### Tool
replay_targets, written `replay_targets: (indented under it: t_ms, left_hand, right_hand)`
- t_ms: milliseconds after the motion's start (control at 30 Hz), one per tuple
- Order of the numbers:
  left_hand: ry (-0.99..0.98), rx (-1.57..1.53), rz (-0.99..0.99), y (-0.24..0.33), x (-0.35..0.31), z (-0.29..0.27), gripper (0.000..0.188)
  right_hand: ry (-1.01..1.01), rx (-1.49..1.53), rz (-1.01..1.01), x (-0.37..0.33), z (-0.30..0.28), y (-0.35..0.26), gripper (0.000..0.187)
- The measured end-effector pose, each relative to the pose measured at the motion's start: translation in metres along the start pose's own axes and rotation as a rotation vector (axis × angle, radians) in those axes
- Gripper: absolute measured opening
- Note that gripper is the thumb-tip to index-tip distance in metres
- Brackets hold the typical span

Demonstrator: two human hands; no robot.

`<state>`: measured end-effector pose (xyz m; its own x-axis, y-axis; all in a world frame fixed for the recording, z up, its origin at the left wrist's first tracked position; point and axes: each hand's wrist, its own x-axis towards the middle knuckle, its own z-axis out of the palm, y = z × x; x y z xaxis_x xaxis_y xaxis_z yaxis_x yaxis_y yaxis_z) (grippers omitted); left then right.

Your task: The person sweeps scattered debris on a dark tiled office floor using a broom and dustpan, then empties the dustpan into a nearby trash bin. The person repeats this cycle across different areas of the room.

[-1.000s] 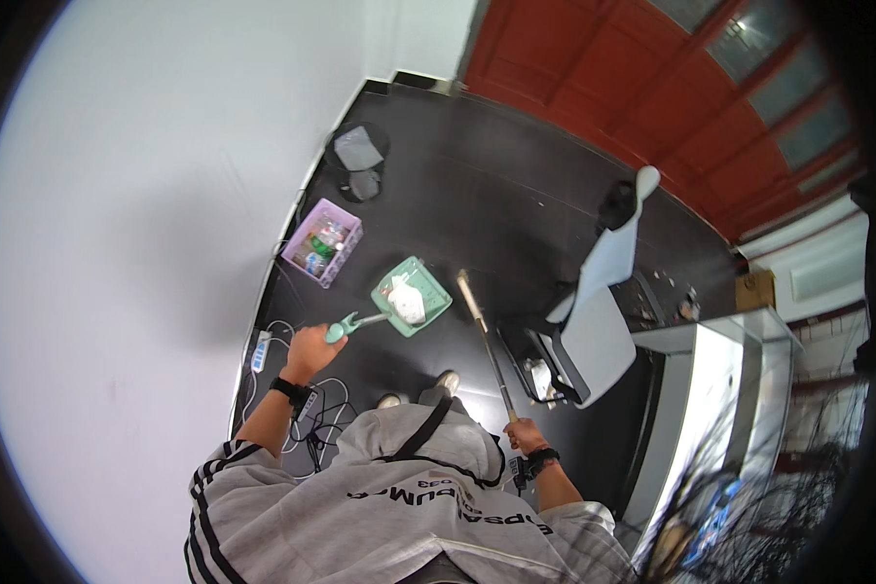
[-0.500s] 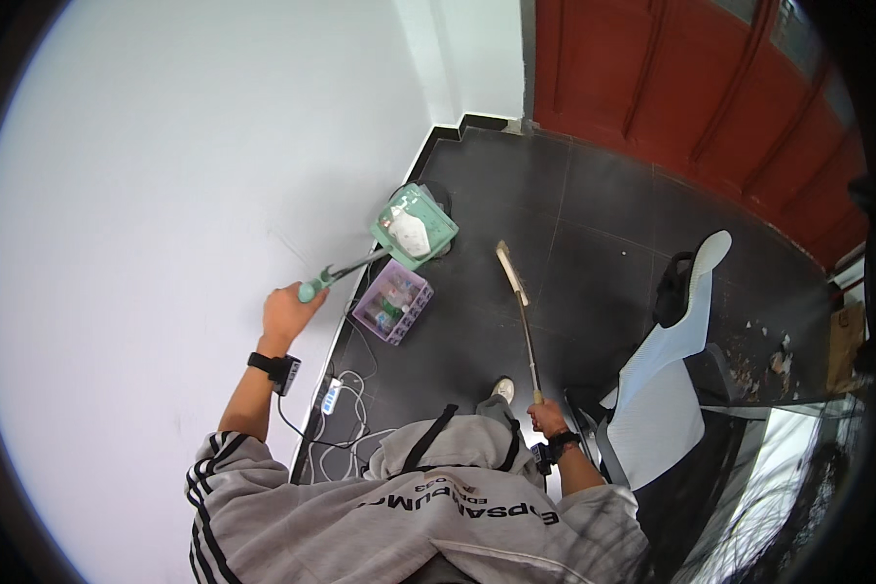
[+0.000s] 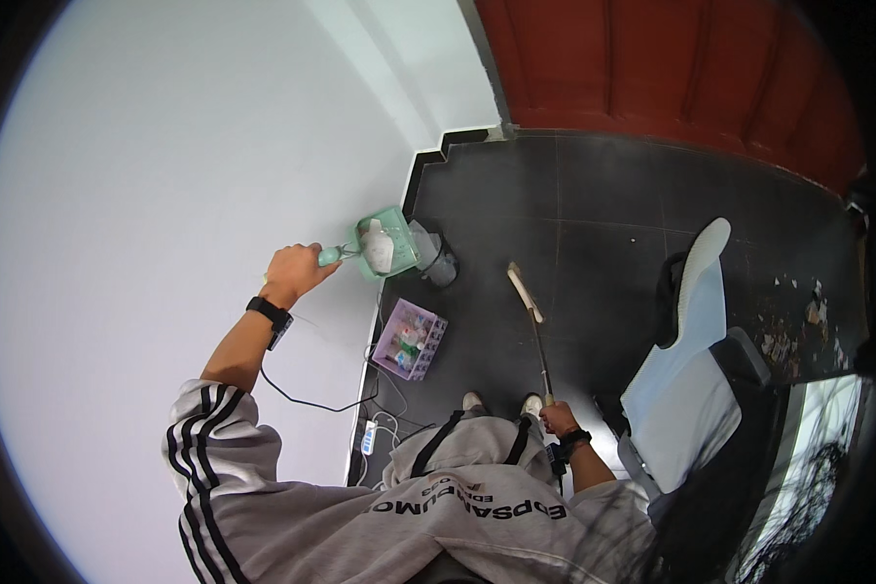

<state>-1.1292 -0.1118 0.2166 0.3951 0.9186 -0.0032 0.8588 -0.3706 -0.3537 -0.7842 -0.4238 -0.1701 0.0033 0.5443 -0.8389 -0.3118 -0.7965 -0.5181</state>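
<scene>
My left hand (image 3: 298, 272) is closed round the handle end of a green dustpan (image 3: 400, 234), held up beside the white wall. A whitish piece and some small bits lie in the pan. Partly behind and beneath it stands a dark waste bin (image 3: 442, 268) with a pale liner; its mouth is partly hidden by the pan. My right hand (image 3: 557, 419), low near my body, grips the stick of a broom (image 3: 541, 355). The broom's pale, narrow head points away from me, over or on the dark floor; I cannot tell whether it touches.
A purple basket (image 3: 429, 352) of mixed small items stands by the wall. Near it lie a white power strip (image 3: 369, 437) and cables. To the right is a white-and-grey chair (image 3: 686, 399), with scattered litter (image 3: 781, 343) beyond. A red door (image 3: 642, 68) closes the far side.
My left hand has lifted the dustpan, and its handle looks shorter from here. More of the waste bin shows now. The view has shifted; my right hand still holds the broom.
</scene>
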Motion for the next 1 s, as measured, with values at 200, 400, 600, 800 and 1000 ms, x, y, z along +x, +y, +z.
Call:
replay_targets:
  t_ms: [200,400,600,800,1000]
  left_hand:
    - [-0.086,0.137,0.223,0.028,0.039,-0.003,0.041]
    - [-0.173,0.187,0.414,0.056,0.058,0.010,0.033]
    - [-0.180,0.199,0.444,0.068,0.067,0.007,0.032]
    - [-0.192,0.213,0.460,0.071,0.064,-0.005,0.032]
    - [-0.178,0.268,0.427,0.071,0.050,-0.022,0.033]
  right_hand:
    - [0.045,0.086,0.034,0.003,0.006,-0.004,0.010]
    - [0.027,0.203,-0.043,-0.001,0.013,-0.004,0.014]
    - [0.070,0.198,-0.034,0.000,0.011,-0.004,0.012]
    - [0.078,0.149,0.005,0.005,0.010,-0.006,0.009]
    - [0.120,0.150,-0.015,-0.004,0.013,-0.013,0.009]
